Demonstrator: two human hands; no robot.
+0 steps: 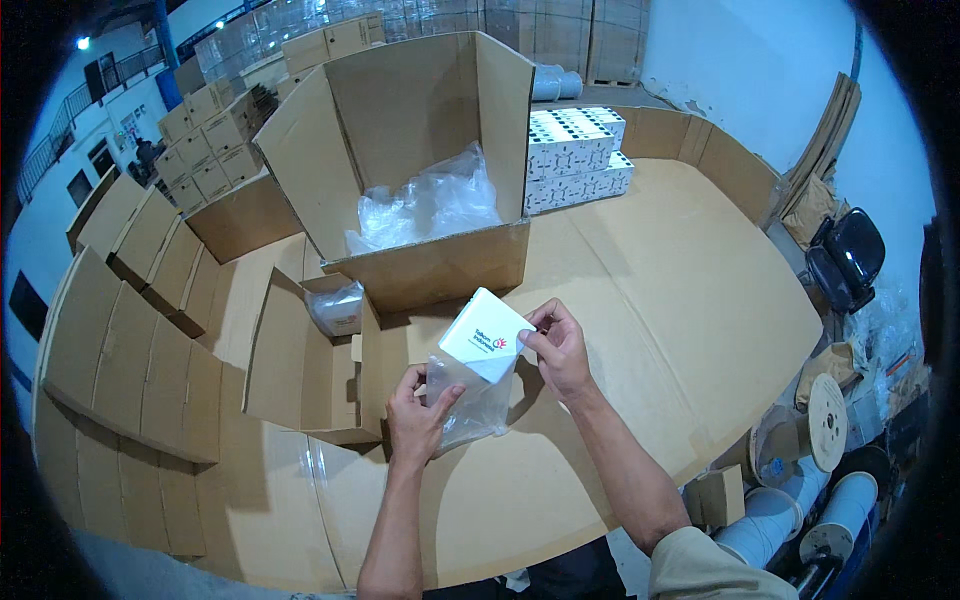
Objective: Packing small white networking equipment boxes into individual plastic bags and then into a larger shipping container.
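Above the cardboard-covered table, a flat white box (478,330) with small dark and red print stands tilted, its lower part inside a clear plastic bag (478,415). My left hand (414,418) is closed on the bag at the box's lower left corner. With thumb and fingers, my right hand (558,352) pinches the box at its right corner. Just left of them an open brown carton (340,400) holds another white box (338,318) wrapped in clear plastic. Behind it stands a large open carton (430,280) with crumpled clear plastic bags (430,205) inside.
Stacked white patterned boxes (572,165) stand at the back right of the table (690,300), whose far edge has a raised cardboard rim (725,165). Rows of brown cartons (150,350) line the left. Beyond the right edge are a black chair (846,258) and cable spools (826,425).
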